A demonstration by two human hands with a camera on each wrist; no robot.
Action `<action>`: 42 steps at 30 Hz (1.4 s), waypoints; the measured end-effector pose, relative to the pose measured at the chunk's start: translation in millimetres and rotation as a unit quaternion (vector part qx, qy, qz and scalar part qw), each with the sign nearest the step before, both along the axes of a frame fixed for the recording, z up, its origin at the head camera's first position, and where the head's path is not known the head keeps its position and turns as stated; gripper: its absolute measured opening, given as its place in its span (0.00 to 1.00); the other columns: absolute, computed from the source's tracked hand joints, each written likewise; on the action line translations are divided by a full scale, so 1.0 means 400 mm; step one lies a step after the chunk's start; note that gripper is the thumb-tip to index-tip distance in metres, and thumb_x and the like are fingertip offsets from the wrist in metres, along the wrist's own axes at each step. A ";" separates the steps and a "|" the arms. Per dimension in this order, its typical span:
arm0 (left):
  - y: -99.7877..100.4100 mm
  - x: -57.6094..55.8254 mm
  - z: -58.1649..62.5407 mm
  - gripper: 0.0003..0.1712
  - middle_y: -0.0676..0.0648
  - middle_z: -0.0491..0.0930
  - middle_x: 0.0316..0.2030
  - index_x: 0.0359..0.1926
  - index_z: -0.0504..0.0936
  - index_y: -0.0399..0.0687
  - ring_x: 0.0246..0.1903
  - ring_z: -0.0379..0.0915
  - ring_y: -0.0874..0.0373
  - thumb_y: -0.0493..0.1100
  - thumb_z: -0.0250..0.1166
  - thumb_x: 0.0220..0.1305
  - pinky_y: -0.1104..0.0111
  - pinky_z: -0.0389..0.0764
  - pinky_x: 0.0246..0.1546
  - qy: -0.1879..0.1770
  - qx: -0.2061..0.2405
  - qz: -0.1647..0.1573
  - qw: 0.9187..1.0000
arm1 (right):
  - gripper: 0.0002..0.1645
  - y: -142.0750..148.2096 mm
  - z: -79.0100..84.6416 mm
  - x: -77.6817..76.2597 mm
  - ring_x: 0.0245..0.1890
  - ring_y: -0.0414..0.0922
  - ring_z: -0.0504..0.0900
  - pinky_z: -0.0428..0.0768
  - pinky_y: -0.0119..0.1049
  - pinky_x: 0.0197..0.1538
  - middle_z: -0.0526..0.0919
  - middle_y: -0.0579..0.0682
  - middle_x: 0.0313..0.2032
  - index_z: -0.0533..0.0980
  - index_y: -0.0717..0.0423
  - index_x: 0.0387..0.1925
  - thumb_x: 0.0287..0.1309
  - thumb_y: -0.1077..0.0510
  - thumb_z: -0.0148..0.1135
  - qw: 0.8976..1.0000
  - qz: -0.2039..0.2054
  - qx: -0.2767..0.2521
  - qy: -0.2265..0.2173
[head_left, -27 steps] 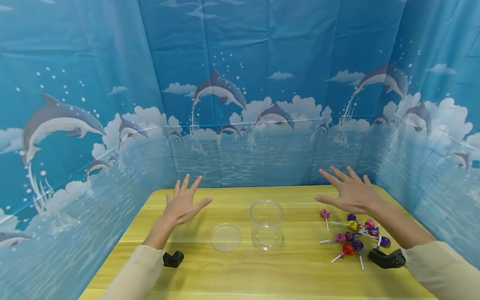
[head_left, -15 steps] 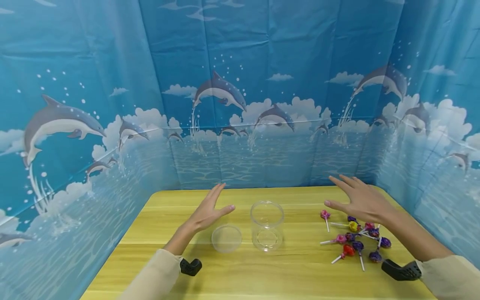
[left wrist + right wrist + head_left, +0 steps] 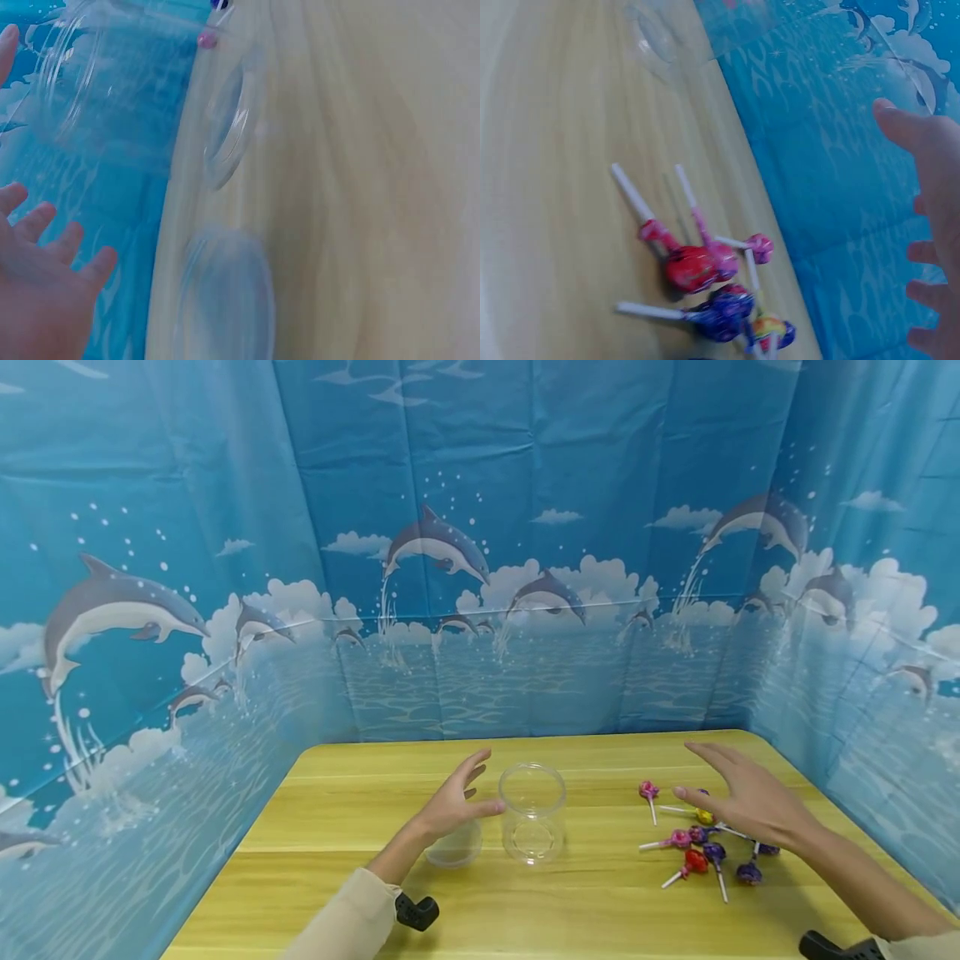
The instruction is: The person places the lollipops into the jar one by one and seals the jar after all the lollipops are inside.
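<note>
A clear plastic jar [image 3: 532, 827] stands upright and uncapped on the table. My left hand [image 3: 456, 802] is just left of its rim, thumb and fingers spread apart, holding nothing. Below that hand lies a round clear lid [image 3: 454, 850], partly covered by it in the head view; the left wrist view shows the lid [image 3: 229, 300] beside the jar [image 3: 142, 90]. Over the right side, my right hand [image 3: 757, 797] hovers above several wrapped lollipops [image 3: 696, 860], its thumb apart from the fingers and nothing held. Red, pink, purple and yellow wrappers show among the lollipops [image 3: 694, 266].
The yellow wood-grain table [image 3: 360, 777] has a blue dolphin-print curtain [image 3: 480, 677] along its back and both sides. One pink lollipop [image 3: 648, 790] lies a little apart from the pile, towards the jar. Black wrist devices [image 3: 417, 912] sit at both sleeves.
My left hand has moved right, from the table's left side to beside the jar. My right hand has come lower and slightly right, over the lollipops. The jar and lid stay put.
</note>
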State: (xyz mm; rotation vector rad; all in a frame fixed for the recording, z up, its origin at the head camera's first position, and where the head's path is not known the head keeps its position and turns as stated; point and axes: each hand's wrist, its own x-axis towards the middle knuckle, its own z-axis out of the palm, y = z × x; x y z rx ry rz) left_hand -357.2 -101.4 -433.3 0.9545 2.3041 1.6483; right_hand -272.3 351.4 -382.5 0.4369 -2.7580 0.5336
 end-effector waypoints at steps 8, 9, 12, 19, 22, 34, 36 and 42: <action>0.040 0.005 -0.034 0.58 0.49 0.51 0.80 0.83 0.52 0.55 0.78 0.46 0.42 0.58 0.77 0.61 0.44 0.57 0.72 -0.035 0.049 -0.021 0.998 | 0.47 0.015 -0.042 0.036 0.65 0.79 0.62 0.61 0.80 0.55 0.64 0.76 0.68 0.62 0.64 0.76 0.70 0.38 0.63 0.999 -0.015 -0.049 0.002; 0.044 0.004 -0.038 0.59 0.48 0.51 0.80 0.82 0.53 0.54 0.77 0.47 0.42 0.58 0.77 0.61 0.43 0.58 0.72 -0.034 0.053 -0.021 0.998 | 0.47 0.016 -0.044 0.039 0.65 0.79 0.62 0.61 0.80 0.54 0.64 0.77 0.69 0.62 0.64 0.76 0.70 0.38 0.62 0.998 -0.018 -0.054 -0.001; 0.053 0.004 -0.046 0.59 0.48 0.52 0.80 0.82 0.54 0.54 0.77 0.50 0.43 0.58 0.78 0.59 0.43 0.58 0.72 -0.035 0.052 -0.017 0.998 | 0.46 0.023 -0.050 0.046 0.64 0.80 0.61 0.61 0.81 0.54 0.64 0.77 0.68 0.62 0.65 0.76 0.72 0.40 0.61 0.997 -0.023 -0.069 -0.009; 0.071 0.015 -0.047 0.57 0.47 0.54 0.79 0.82 0.56 0.56 0.76 0.52 0.41 0.55 0.79 0.60 0.49 0.62 0.71 -0.030 0.033 -0.004 0.999 | 0.43 0.051 -0.077 0.066 0.62 0.80 0.63 0.61 0.80 0.53 0.66 0.78 0.66 0.64 0.69 0.74 0.72 0.42 0.61 0.996 -0.031 -0.082 -0.003; 0.078 0.016 -0.050 0.55 0.45 0.55 0.78 0.82 0.57 0.55 0.76 0.53 0.40 0.50 0.79 0.61 0.49 0.63 0.71 -0.034 0.047 -0.004 0.998 | 0.41 0.069 -0.093 0.077 0.60 0.79 0.67 0.65 0.79 0.51 0.68 0.78 0.64 0.66 0.71 0.71 0.73 0.43 0.60 0.996 -0.037 -0.080 -0.006; 0.080 0.017 -0.059 0.46 0.44 0.67 0.72 0.77 0.67 0.54 0.72 0.61 0.36 0.42 0.79 0.61 0.57 0.78 0.60 -0.073 0.114 -0.010 0.991 | 0.31 0.145 -0.168 0.092 0.57 0.78 0.72 0.73 0.73 0.49 0.75 0.75 0.60 0.73 0.69 0.66 0.74 0.49 0.61 0.995 -0.030 -0.091 -0.024; 0.080 0.017 -0.060 0.45 0.45 0.68 0.71 0.76 0.67 0.56 0.71 0.63 0.36 0.42 0.78 0.61 0.58 0.79 0.59 -0.076 0.115 -0.010 0.990 | 0.30 0.158 -0.182 0.093 0.57 0.79 0.71 0.72 0.73 0.49 0.75 0.75 0.60 0.73 0.69 0.65 0.75 0.50 0.61 0.995 -0.030 -0.092 -0.031; 0.081 0.010 -0.065 0.45 0.45 0.67 0.71 0.77 0.66 0.57 0.71 0.62 0.35 0.44 0.77 0.63 0.57 0.77 0.62 -0.069 0.105 -0.019 0.992 | 0.19 0.194 -0.221 0.092 0.55 0.75 0.75 0.80 0.62 0.49 0.78 0.72 0.57 0.79 0.65 0.59 0.73 0.59 0.63 0.995 -0.039 -0.087 -0.024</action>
